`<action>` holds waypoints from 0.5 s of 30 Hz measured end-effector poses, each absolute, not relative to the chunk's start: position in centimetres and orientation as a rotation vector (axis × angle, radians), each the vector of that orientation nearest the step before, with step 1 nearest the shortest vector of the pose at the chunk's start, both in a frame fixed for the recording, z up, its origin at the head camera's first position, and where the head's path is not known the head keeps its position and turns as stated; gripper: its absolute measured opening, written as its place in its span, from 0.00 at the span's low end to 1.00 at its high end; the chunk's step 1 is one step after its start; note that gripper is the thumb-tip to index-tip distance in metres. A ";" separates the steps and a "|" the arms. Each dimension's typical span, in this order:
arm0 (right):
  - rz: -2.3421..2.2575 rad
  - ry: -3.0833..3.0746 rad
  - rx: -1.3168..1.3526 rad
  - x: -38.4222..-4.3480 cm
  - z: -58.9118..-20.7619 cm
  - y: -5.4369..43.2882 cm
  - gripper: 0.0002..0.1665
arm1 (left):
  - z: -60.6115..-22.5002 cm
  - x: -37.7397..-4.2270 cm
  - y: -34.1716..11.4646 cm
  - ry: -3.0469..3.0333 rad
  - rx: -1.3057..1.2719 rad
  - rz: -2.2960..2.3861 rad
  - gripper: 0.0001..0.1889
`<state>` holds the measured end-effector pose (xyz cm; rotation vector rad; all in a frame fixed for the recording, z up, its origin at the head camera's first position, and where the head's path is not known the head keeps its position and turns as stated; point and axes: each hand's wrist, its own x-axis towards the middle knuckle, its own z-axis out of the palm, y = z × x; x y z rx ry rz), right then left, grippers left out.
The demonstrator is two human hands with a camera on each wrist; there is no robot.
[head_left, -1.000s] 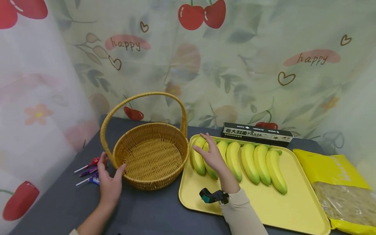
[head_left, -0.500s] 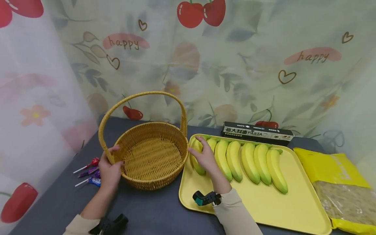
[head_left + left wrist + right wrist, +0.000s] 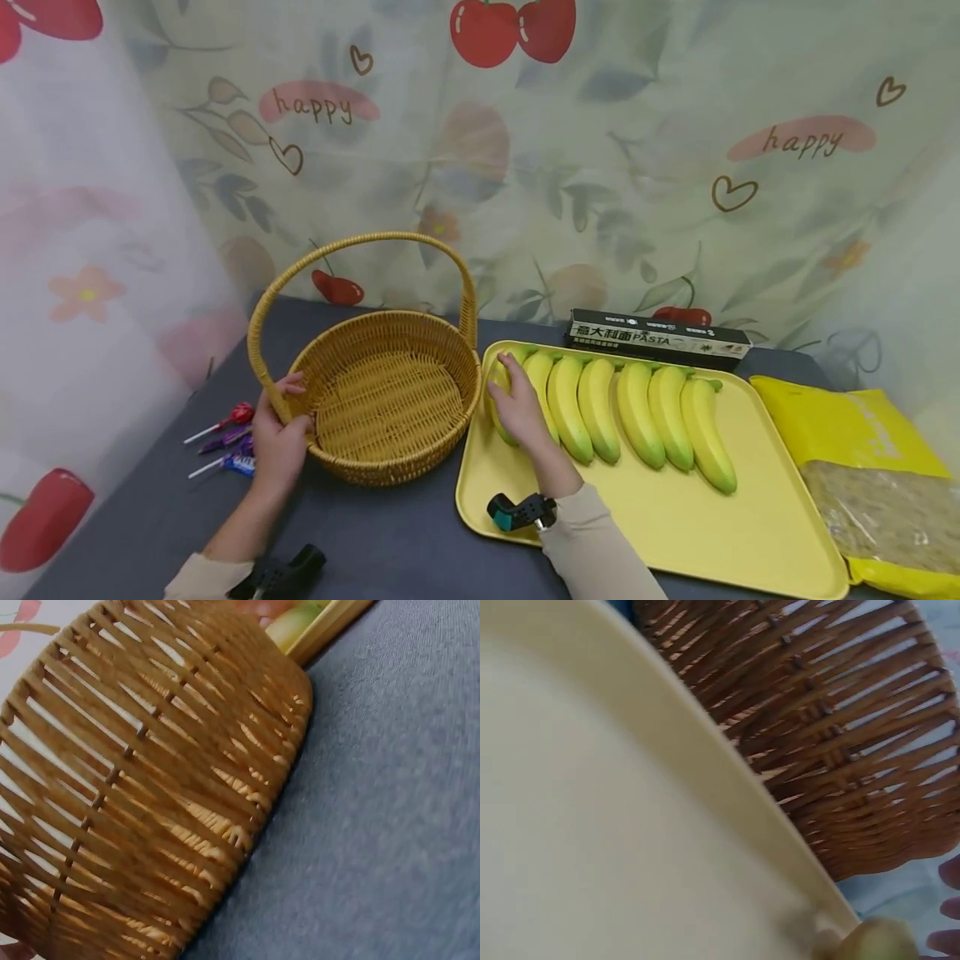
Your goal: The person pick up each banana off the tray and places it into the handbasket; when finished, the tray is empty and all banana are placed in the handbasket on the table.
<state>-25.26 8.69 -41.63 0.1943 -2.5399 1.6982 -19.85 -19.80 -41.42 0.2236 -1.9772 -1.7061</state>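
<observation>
My left hand grips the left side of a round wicker basket where its tall handle joins the rim, fingers past the handle and thumb at the rim. The woven wall fills much of the left wrist view. Over the leftmost banana is my right hand, its fingers extended toward the far end and partly hiding the fruit. In the right wrist view those fingers appear at the edge, beside the banana's tip. Several other bananas lie in a row on the yellow tray.
Several wrapped lollipops lie left of the basket on the dark table. Behind the tray stands a black pasta box. A yellow bag with a see-through lower part lies at the right. A printed curtain hangs behind.
My left hand has closed on the basket's side at the handle, and the basket has shifted slightly left. My right hand has moved a little left and down over the leftmost banana.
</observation>
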 end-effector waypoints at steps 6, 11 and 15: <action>1.527 -2.634 0.257 -25.3 -42.8 8.5 0.34 | -41.2 -19.6 -20.0 -2.048 0.175 -1.639 0.19; 1.489 -2.680 0.245 -25.5 -43.6 8.6 0.38 | -41.4 -19.6 -20.0 -2.051 0.170 -1.628 0.19; 1.481 -2.701 0.213 -25.5 -43.7 8.6 0.41 | -41.8 -19.7 -20.0 -2.018 0.151 -1.636 0.19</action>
